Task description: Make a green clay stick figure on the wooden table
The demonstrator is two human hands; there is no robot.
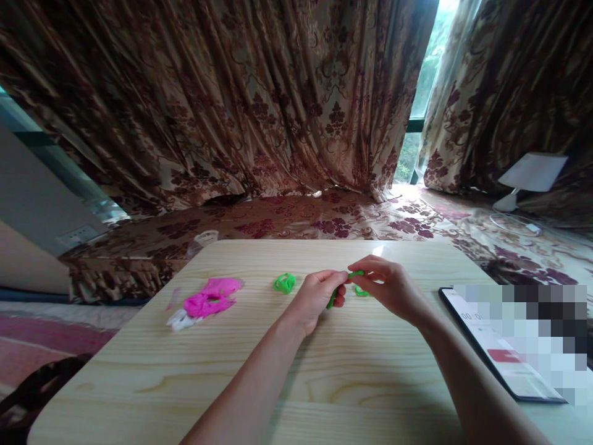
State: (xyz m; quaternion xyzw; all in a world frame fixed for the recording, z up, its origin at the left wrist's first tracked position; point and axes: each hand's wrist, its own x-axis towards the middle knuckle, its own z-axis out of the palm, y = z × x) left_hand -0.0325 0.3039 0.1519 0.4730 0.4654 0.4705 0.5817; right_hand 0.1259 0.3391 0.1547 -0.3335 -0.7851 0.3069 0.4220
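Observation:
Over the far half of the table, my left hand (322, 290) is closed around a soft green strip (356, 274). Part of the green material hangs below its fingers. My right hand (386, 285) pinches the strip's other end between thumb and fingertips, so a short length spans the two hands. Whether the strip is cord, dough or rubber I cannot make out. Just beneath the right fingers, a thin green loop (361, 292) lies on the tabletop. A small green coiled bundle (284, 283) rests to the left of my left hand.
The pale wooden table (352, 383) has rounded corners. At its left lies a crumpled pink bundle (213, 296) with a white plastic piece (180, 320). A tablet (500, 352) lies at the right. Behind are a patterned ledge, curtains (259, 93) and a white lamp (532, 172).

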